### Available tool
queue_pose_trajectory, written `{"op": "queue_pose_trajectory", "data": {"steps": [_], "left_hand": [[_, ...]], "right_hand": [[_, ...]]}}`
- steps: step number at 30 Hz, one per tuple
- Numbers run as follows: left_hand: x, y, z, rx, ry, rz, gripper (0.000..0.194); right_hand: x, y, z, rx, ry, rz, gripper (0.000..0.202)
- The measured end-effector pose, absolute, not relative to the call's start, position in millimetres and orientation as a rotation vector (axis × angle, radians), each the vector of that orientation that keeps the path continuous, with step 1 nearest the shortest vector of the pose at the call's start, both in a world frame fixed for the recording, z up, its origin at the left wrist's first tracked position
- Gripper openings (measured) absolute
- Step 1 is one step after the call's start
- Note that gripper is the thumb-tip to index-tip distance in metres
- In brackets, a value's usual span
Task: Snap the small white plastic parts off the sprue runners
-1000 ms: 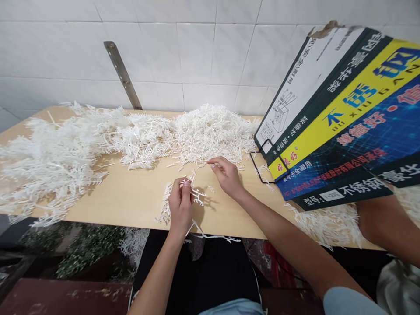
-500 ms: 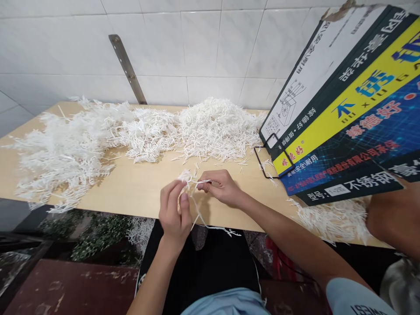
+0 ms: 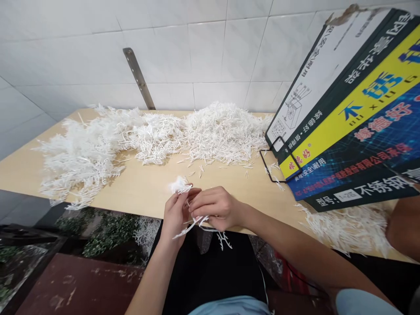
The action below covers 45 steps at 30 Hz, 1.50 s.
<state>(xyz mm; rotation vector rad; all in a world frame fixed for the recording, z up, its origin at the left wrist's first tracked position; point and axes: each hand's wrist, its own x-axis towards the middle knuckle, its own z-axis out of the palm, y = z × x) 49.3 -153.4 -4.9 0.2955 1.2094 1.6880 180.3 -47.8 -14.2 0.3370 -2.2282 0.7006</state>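
Observation:
Over the front edge of the table, my left hand (image 3: 175, 215) is closed around a small bunch of white plastic sprigs (image 3: 180, 185), whose fluffy tips stick out past the thumb. My right hand (image 3: 219, 207) presses up against it, fingers pinched on thin white branched stems (image 3: 197, 222). Loose ends of these stems hang below both hands, one forked piece (image 3: 224, 240) dangling over the lap. The fingers partly hide where the stems meet the bunch. Behind the hands lies a large heap of short white sprigs (image 3: 226, 131).
Longer white sprigs (image 3: 82, 162) spread over the table's left side. A printed cardboard box (image 3: 348, 144) stands tilted at right, a black wire frame (image 3: 278, 181) at its corner. Beyond it are more sprigs (image 3: 351, 225) and another person's arm (image 3: 405, 229). A metal bracket (image 3: 139, 78) is against the tiled wall.
My right hand has moved down and in against my left hand. The stems between them, stretched apart before, are now gathered under the fingers. The camera view has shifted slightly.

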Motion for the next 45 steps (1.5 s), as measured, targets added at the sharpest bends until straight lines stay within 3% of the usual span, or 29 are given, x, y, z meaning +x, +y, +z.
{"op": "queue_pose_trajectory", "data": {"steps": [5, 9, 11, 14, 17, 19, 21, 25, 31, 34, 37, 45], "left_hand": [[41.1, -125.8, -11.3, 0.393, 1.245, 1.749, 0.044], [36.8, -120.8, -25.8, 0.873, 1.675, 1.606, 0.036], [35.0, -122.1, -30.7, 1.072, 1.817, 1.515, 0.037], [33.8, -123.5, -33.9, 1.199, 1.904, 1.431, 0.038], [33.9, -122.0, -34.6, 1.329, 1.941, 1.328, 0.032], [34.9, -120.4, -34.2, 1.386, 1.976, 1.254, 0.02], [36.5, -119.5, -32.8, 1.411, 1.99, 1.206, 0.013], [36.9, -120.9, -28.9, 1.391, 1.828, 1.194, 0.034], [29.0, -121.4, -28.1, 1.16, 1.67, 1.305, 0.045], [28.4, -119.7, -29.3, 1.063, 1.677, 1.383, 0.047], [27.6, -118.8, -31.9, 1.012, 1.621, 1.42, 0.044], [24.6, -122.2, -31.4, 1.243, 1.623, 1.246, 0.042]], "right_hand": [[183.0, -40.0, -16.8, 0.274, -2.349, 0.714, 0.013], [191.6, -26.9, -15.5, 0.115, -2.308, 1.012, 0.04], [193.1, -24.0, -16.1, -0.124, -2.215, 0.988, 0.046], [188.9, -26.5, -17.5, -0.407, -2.112, 0.746, 0.041], [181.0, -31.3, -17.6, -0.358, -2.195, 0.546, 0.037], [177.0, -31.4, -17.7, -0.311, -2.232, 0.555, 0.022], [175.2, -27.9, -18.6, -0.398, -2.148, 0.663, 0.021], [176.1, -16.1, -21.2, -0.706, -1.978, 0.897, 0.028], [179.2, -12.2, -18.3, -0.73, -2.046, 1.046, 0.034], [180.5, -16.3, -19.3, -0.556, -2.081, 0.914, 0.029], [178.6, -19.2, -24.2, -0.452, -2.184, 0.859, 0.043], [173.4, -7.4, -30.9, -0.868, -1.711, 1.339, 0.038]]}}
